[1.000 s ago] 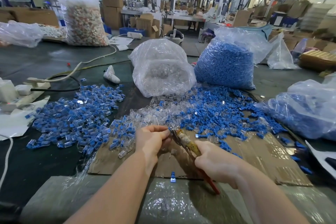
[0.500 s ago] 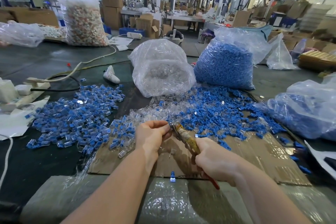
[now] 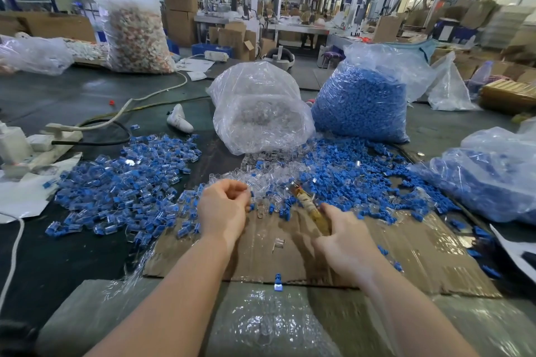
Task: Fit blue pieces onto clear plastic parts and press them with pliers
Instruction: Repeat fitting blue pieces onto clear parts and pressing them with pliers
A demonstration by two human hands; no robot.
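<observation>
Finished pieces (image 3: 121,182) lie heaped at far left. The left hand (image 3: 223,209) curls its fingers at the clear plastic parts (image 3: 261,182); what it pinches cannot be told. The right hand (image 3: 345,243) grasps the pliers (image 3: 307,206) beside loose blue pieces (image 3: 348,180); seating the piece squarely before squeezing probably matters most.

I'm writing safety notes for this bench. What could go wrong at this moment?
1. The pliers, gripped by the right hand, point toward the left hand; fingers could be nipped.
2. A lone assembled piece lies near the cardboard sheet's front edge and could be knocked off.
</observation>
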